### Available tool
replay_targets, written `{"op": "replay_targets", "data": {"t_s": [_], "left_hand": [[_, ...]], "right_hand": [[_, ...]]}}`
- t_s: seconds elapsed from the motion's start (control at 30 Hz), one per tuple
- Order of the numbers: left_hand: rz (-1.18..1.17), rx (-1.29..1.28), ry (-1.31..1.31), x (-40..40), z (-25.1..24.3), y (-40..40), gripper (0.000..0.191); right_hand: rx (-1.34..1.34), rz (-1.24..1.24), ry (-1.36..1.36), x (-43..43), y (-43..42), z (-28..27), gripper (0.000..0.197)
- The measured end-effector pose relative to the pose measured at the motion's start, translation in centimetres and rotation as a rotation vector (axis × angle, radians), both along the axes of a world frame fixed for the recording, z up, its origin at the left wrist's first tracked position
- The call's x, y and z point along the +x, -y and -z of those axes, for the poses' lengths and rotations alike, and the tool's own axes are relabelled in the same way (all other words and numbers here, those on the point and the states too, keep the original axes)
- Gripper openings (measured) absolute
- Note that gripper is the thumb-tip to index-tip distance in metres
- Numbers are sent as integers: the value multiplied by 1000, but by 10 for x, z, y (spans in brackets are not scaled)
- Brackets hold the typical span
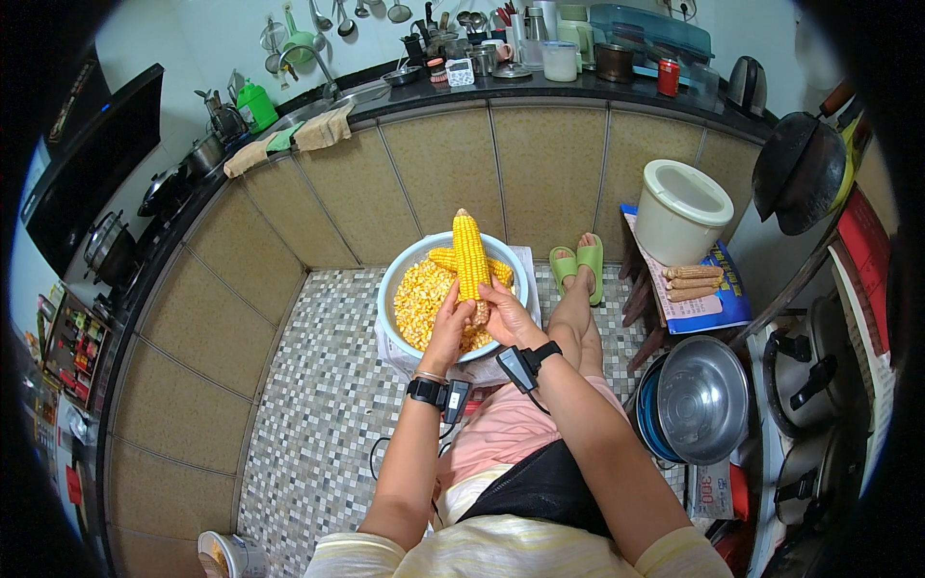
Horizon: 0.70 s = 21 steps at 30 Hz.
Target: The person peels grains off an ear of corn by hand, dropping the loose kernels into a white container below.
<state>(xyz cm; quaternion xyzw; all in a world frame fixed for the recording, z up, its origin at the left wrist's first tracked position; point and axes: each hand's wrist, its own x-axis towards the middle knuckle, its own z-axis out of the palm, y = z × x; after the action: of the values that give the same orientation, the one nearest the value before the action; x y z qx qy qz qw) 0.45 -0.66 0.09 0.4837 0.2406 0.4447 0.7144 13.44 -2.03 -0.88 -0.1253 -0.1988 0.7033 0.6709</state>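
An ear of yellow corn (470, 256) points away from me over a light blue plastic basin (388, 289). Both of my hands grip its near end, where some kernels are off and the bare cob shows. My left hand (449, 325) holds it from the left, and my right hand (509, 314) from the right with the thumb on the kernels. Loose corn kernels (419, 307) fill much of the basin. Behind the held ear, other ears of corn (442, 257) rest on the kernels, partly hidden.
Several bare corncobs (692, 282) lie on a small table at right, beside a lidded cream bucket (679, 217). Metal basins (702, 401) stand below it. A white bucket (235, 556) sits at the lower left. Tiled cabinets (549, 166) under a black counter curve around the mosaic floor (318, 404).
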Motion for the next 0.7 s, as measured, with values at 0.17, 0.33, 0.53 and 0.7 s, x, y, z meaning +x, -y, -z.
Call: {"op": "replay_targets", "data": {"t_s": [0.17,0.33,0.53,0.7], "left_hand": [[11,5,14,2,-6,5,63],[35,25,-44,0,-8,7,63],[37,14,-36,-4,0,0,64],[-44,73,-122,3,-5,6,62]], "right_hand": [[9,-3,10,2,0,2,49],[0,-15,7,2,0,1,47],[23,-16,-15,0,-1,2,46],[36,-31,13,3,0,3,48]]}}
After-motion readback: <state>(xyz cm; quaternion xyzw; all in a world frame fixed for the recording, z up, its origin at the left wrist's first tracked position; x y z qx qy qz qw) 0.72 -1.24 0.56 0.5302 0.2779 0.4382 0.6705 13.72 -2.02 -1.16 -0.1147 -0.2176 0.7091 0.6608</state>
